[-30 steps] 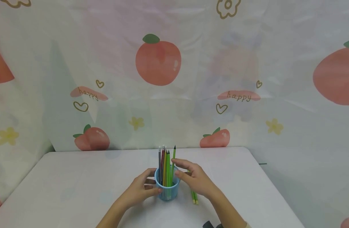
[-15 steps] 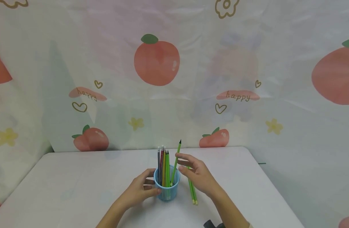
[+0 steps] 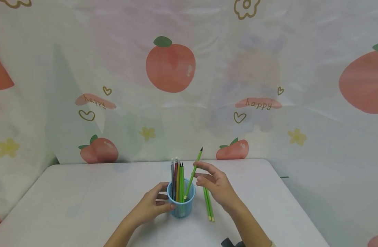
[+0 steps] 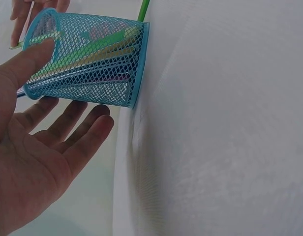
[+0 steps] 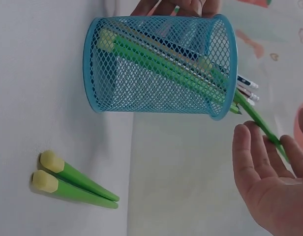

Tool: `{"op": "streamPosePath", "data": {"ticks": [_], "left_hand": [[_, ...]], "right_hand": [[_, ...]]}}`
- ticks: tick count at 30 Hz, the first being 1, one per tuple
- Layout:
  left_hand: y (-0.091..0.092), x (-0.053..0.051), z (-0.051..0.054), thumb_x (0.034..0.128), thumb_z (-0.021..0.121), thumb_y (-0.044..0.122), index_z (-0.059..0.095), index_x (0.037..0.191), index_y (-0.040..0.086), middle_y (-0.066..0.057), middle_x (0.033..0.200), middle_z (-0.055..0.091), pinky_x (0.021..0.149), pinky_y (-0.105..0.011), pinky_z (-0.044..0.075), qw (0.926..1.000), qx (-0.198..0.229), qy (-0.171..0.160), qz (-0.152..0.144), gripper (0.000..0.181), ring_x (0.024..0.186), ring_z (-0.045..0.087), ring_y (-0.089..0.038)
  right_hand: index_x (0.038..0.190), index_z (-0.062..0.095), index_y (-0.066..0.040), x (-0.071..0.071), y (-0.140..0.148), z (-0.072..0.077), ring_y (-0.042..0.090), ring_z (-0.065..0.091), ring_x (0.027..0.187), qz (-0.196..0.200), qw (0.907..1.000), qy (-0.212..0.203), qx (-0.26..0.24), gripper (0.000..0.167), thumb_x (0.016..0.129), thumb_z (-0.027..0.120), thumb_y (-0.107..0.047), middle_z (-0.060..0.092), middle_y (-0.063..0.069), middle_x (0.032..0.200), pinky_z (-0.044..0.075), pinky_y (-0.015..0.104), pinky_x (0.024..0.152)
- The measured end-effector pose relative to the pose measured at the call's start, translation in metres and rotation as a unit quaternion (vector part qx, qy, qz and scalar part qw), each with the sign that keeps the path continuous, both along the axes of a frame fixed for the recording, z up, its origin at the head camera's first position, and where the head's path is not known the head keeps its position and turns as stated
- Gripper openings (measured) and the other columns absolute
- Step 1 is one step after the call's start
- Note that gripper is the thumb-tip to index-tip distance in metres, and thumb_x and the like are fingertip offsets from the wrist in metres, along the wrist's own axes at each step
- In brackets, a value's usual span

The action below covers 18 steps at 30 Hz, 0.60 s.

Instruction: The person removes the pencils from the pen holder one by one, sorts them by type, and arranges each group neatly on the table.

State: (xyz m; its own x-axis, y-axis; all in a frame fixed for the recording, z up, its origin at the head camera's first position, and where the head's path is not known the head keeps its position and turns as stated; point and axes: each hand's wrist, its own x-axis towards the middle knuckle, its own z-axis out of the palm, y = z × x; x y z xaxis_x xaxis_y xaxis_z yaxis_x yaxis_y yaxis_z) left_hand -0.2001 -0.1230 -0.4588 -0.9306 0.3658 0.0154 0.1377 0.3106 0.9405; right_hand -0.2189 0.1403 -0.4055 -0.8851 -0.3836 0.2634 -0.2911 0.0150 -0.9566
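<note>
A blue mesh cup (image 3: 181,210) stands upright on the white table, with several dark, red, yellow and green pencils (image 3: 181,185) leaning inside. My left hand (image 3: 151,204) holds its left side, the thumb at the rim (image 4: 28,59) and the fingers along the other side in the left wrist view. At the cup's right, my right hand (image 3: 219,187) holds a green pencil (image 3: 192,178) between its fingers. This pencil tilts right, point up, its pale end within the cup's mouth; the right wrist view shows its shaft (image 5: 262,125) crossing the fingers.
Two green pencils (image 3: 209,206) lie side by side on the table, right of the cup, partly behind the right hand. A dark object (image 3: 227,243) shows at the bottom edge near the right forearm. A fruit-patterned cloth (image 3: 189,120) hangs behind the table.
My right hand has moved up and to the right with the green pencil, which has risen and tilts further right. The left hand keeps its hold on the cup.
</note>
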Motion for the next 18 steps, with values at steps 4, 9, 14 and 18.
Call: {"op": "streamPosePath", "data": {"ticks": [4, 9, 14, 18], "left_hand": [[0.0001, -0.0001, -0.0001, 0.0822, 0.083, 0.028, 0.047, 0.142, 0.012, -0.017, 0.137, 0.057, 0.099, -0.045, 0.055, 1.0000, -0.001, 0.004, 0.000, 0.072, 0.119, 0.061, -0.034], [-0.0008, -0.0007, -0.0015, 0.0830, 0.082, 0.027, 0.047, 0.142, 0.011, -0.017, 0.137, 0.057, 0.099, -0.046, 0.055, 0.9999, 0.000, 0.012, -0.004, 0.070, 0.119, 0.061, -0.035], [-0.0011, -0.0004, -0.0028, 0.0831, 0.082, 0.027, 0.047, 0.141, 0.012, -0.017, 0.137, 0.057, 0.100, -0.047, 0.054, 0.9999, 0.002, 0.015, -0.005, 0.069, 0.119, 0.061, -0.035], [-0.0011, -0.0004, -0.0030, 0.0828, 0.082, 0.027, 0.047, 0.142, 0.012, -0.016, 0.138, 0.057, 0.100, -0.046, 0.054, 0.9999, 0.004, 0.012, -0.004, 0.070, 0.119, 0.061, -0.034]], "right_hand": [[0.145, 0.046, -0.008, -0.0014, 0.0022, 0.0002, 0.025, 0.060, 0.125, -0.017, 0.9996, -0.014, -0.018, 0.051, 0.097, 0.064, -0.012, 0.048, 0.010, 0.147, 0.057, 0.031, 0.095], [0.143, 0.048, -0.010, -0.0030, 0.0059, 0.0002, 0.022, 0.064, 0.119, -0.029, 0.9981, -0.030, -0.044, 0.048, 0.097, 0.063, -0.011, 0.049, 0.011, 0.144, 0.059, 0.033, 0.093], [0.141, 0.049, -0.009, -0.0032, 0.0067, 0.0005, 0.030, 0.063, 0.118, -0.037, 0.9968, -0.042, -0.057, 0.047, 0.097, 0.064, -0.010, 0.052, 0.012, 0.140, 0.059, 0.038, 0.092], [0.138, 0.050, -0.008, -0.0031, 0.0063, 0.0006, 0.031, 0.064, 0.115, -0.046, 0.9957, -0.053, -0.061, 0.045, 0.096, 0.065, -0.008, 0.054, 0.012, 0.136, 0.060, 0.040, 0.090]]}}
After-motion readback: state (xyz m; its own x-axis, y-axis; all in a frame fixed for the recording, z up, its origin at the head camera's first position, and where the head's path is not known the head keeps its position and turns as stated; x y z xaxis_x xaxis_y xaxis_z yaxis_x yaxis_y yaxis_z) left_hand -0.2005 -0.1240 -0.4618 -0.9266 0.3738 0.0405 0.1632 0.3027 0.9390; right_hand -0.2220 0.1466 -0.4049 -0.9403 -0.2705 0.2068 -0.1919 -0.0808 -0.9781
